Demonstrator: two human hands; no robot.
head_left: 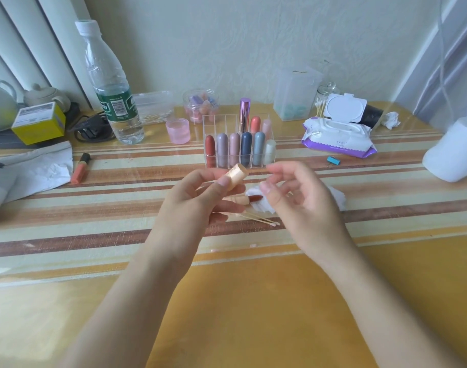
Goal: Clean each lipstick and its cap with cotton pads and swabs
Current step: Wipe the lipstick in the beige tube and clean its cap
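Note:
My left hand (200,205) holds a peach lipstick cap (237,174) upright between thumb and fingers, just in front of the clear organizer (213,123). The matching lipstick body (239,200), with its dark red bullet (254,198) exposed, lies on a white cotton pad (262,207) on the table. Two used cotton swabs (258,219) lie just in front of it. My right hand (304,200) hovers over the pad with fingers apart, and I see nothing in it. Several capped lipsticks (235,148) stand in the organizer.
An open wet-wipe pack (338,136) and a swab jar (323,102) sit back right, a white roll (455,150) at the right edge. A water bottle (113,88), pink jar (178,130), yellow box (38,123) and an orange lip gloss (79,168) are at the left.

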